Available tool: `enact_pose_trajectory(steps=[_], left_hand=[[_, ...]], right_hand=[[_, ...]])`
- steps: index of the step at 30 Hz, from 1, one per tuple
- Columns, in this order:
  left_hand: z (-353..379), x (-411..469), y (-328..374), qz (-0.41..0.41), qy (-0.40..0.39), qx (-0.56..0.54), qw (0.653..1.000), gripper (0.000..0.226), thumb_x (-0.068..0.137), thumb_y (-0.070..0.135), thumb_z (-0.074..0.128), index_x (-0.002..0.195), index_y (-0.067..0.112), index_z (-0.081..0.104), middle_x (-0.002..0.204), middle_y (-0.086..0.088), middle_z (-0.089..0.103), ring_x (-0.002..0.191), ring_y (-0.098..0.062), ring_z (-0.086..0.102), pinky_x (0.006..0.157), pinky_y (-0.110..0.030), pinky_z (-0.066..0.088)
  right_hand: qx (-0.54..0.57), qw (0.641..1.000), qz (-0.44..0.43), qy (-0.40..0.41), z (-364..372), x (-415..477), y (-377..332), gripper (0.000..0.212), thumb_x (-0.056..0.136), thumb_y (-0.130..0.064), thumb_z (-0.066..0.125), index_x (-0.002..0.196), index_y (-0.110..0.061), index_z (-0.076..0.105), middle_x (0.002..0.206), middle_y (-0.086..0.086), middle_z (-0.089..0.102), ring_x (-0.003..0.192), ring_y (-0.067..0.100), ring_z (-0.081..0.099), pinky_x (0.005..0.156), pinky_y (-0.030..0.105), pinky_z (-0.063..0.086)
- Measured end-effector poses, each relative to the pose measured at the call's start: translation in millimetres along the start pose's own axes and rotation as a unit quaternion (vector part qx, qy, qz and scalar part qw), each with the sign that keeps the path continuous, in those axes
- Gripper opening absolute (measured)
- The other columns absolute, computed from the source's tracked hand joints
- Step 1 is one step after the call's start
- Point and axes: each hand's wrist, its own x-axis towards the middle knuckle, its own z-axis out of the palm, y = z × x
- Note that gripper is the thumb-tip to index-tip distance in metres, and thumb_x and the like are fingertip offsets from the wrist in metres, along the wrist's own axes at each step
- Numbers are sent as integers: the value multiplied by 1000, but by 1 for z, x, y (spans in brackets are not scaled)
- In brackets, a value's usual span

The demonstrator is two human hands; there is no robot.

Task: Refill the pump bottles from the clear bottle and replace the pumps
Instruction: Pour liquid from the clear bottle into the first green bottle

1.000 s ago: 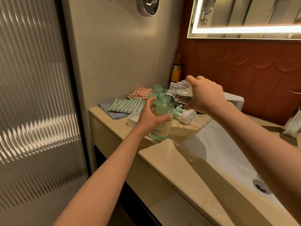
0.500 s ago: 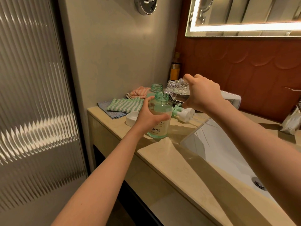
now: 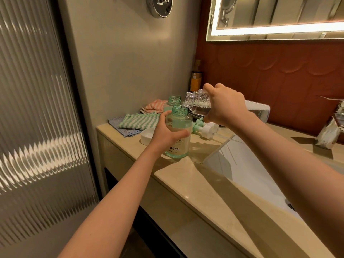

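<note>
Your left hand [image 3: 163, 135] wraps the pump bottle [image 3: 183, 121], arm extended. Your right hand [image 3: 226, 107] grips the tilted clear bottle [image 3: 195, 102], wrist raised.

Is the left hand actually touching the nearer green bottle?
Touching. The head view shows the left hand wrapped round the nearer green bottle, thumb across its front.
</note>
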Motion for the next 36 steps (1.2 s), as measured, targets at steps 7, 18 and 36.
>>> enact_pose_trajectory(steps=[7,18,36], left_hand=[[0,1,-2,0,3,6,1000,86,71,14,78,140,24,26,125,1,47,116,-20,48,90,-33,41],[0,0,-2,3,4,8,1000,84,73,15,77,139,25,27,121,4,46,113,-18,47,90,-33,41],[1,0,-1,3,11,6,1000,82,73,12,76,138,23,28,120,2,47,112,-19,49,90,-34,43]], right_hand=[[-8,1000,-2,-3,-2,-1,-1,73,71,-29,80,130,-17,38,111,11,51,97,30,53,79,41,43],[-10,1000,-3,-11,-5,-3,-3,74,73,-28,78,133,-17,37,115,12,51,102,31,52,83,42,43],[-16,1000,-3,-13,-2,0,-2,73,72,-27,79,130,-17,37,115,13,50,102,32,52,83,44,43]])
